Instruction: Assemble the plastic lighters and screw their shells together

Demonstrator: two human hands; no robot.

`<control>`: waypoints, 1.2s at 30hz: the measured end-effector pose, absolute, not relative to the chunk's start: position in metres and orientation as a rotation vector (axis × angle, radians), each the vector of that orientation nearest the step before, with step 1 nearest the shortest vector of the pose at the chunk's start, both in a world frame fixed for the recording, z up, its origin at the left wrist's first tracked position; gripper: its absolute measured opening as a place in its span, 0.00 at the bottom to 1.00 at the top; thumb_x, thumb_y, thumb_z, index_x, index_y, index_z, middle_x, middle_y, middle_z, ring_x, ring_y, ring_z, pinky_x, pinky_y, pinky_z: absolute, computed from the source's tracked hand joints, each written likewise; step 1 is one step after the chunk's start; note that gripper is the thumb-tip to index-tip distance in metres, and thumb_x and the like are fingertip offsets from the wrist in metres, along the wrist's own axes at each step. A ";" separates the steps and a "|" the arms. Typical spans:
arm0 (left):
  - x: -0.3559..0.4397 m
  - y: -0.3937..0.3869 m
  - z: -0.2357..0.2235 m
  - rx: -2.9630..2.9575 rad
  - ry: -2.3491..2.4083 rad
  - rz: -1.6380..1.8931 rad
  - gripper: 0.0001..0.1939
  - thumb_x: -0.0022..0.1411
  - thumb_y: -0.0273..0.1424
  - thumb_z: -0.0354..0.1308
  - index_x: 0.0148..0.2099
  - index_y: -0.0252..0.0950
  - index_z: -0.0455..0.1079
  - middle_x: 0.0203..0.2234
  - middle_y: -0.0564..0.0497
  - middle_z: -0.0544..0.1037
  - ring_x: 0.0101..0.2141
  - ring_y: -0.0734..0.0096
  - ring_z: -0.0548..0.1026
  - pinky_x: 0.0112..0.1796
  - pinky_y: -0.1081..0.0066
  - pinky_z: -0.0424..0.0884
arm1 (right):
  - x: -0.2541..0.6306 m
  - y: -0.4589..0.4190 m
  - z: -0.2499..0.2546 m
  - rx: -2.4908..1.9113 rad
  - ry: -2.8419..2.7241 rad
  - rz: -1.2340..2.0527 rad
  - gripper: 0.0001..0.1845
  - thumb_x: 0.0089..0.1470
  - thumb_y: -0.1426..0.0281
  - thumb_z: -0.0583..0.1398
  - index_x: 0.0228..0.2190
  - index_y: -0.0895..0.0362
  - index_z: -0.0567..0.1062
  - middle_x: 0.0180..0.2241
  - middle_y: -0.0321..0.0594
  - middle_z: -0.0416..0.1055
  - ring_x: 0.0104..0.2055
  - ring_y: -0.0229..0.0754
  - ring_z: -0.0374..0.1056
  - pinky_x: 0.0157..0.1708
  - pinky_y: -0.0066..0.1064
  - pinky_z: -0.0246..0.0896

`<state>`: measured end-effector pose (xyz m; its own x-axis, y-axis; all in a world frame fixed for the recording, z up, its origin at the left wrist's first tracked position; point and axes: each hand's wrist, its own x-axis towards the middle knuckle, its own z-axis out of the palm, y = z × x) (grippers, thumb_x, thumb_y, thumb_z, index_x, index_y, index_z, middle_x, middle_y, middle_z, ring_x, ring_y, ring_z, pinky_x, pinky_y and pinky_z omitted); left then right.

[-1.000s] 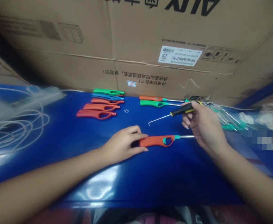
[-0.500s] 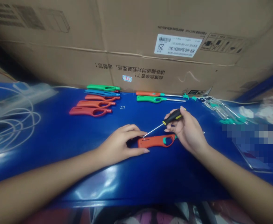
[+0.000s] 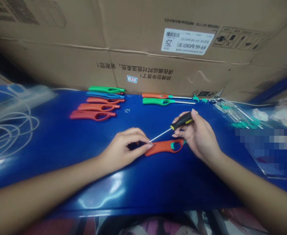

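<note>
The right hand (image 3: 202, 137) grips a screwdriver (image 3: 182, 120), its tip hidden where the left hand (image 3: 123, 146) pinches it.

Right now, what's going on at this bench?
A person's right hand holds a screwdriver, slanting down toward an orange lighter on the blue table. The left hand has its fingertips at the screwdriver's tip, over the handle end; whether they grip anything there is hard to tell. Farther back lie five handles, two more lighters and some tiny pieces.
</note>
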<state>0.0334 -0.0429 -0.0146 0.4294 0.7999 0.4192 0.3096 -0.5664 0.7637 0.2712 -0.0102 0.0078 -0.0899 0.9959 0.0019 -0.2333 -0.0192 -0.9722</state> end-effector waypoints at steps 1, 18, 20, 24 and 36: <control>0.033 -0.043 -0.015 2.090 0.931 1.065 0.05 0.65 0.29 0.63 0.40 0.35 0.80 0.34 0.48 0.80 0.35 0.71 0.78 0.37 0.72 0.74 | 0.272 -0.010 0.008 -0.990 -1.092 1.385 0.21 0.60 0.49 0.59 0.34 0.55 0.71 0.31 0.37 0.75 0.23 0.35 0.70 0.27 0.31 0.74; 0.034 -0.043 -0.017 2.148 0.867 1.013 0.04 0.65 0.28 0.63 0.40 0.36 0.80 0.32 0.49 0.80 0.34 0.72 0.77 0.37 0.72 0.73 | 0.279 -0.021 0.028 -0.876 -1.458 1.215 0.16 0.62 0.51 0.58 0.38 0.51 0.71 0.37 0.38 0.74 0.29 0.40 0.74 0.26 0.34 0.76; 0.034 -0.043 -0.017 2.170 0.831 0.990 0.05 0.65 0.28 0.63 0.40 0.36 0.80 0.32 0.49 0.80 0.34 0.71 0.77 0.38 0.72 0.73 | 0.278 -0.027 0.037 -0.839 -1.562 1.173 0.14 0.63 0.54 0.58 0.40 0.50 0.72 0.40 0.39 0.74 0.29 0.40 0.74 0.23 0.32 0.75; 0.033 -0.044 -0.016 2.228 0.750 0.934 0.05 0.66 0.27 0.62 0.41 0.36 0.80 0.34 0.48 0.81 0.36 0.70 0.77 0.41 0.69 0.73 | 0.270 -0.039 0.052 -0.832 -1.777 1.010 0.20 0.61 0.63 0.63 0.53 0.46 0.67 0.39 0.38 0.75 0.30 0.40 0.75 0.25 0.31 0.74; 0.030 -0.044 -0.019 2.296 0.637 0.972 0.05 0.65 0.28 0.62 0.43 0.36 0.79 0.36 0.48 0.81 0.38 0.69 0.77 0.43 0.68 0.72 | 0.257 -0.032 0.047 -0.410 -2.128 0.496 0.38 0.56 0.72 0.66 0.63 0.43 0.59 0.60 0.42 0.67 0.57 0.54 0.70 0.50 0.49 0.75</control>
<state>0.0304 -0.0439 -0.0192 0.6243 0.6101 0.4879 0.2034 -0.7299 0.6525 0.2565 -0.0319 0.0473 -0.5522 0.4609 0.6947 0.1065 0.8654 -0.4896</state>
